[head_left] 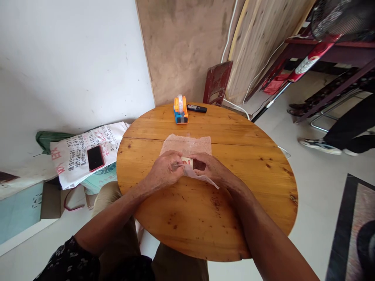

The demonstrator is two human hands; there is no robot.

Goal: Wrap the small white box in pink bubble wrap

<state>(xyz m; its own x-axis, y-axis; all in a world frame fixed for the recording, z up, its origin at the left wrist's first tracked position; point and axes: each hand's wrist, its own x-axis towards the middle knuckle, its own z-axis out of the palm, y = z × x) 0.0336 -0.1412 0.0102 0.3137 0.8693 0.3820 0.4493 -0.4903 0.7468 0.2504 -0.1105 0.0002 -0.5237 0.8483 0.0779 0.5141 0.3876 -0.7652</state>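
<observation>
The left hand pinched the wrap; the right hand held the box. The box looked light and stiff, best gripped by its ends.

Brightly, evenly lit; palest on the white wall. Shadowed softly on the bench, darker inside the right grip. Fairly sharp mid-frame; stretched wide-angle toward the edges, soft at the fan.

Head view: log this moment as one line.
left hand: holding wrap; right hand: beside box; box: between hands; tape dispenser: on table
</observation>
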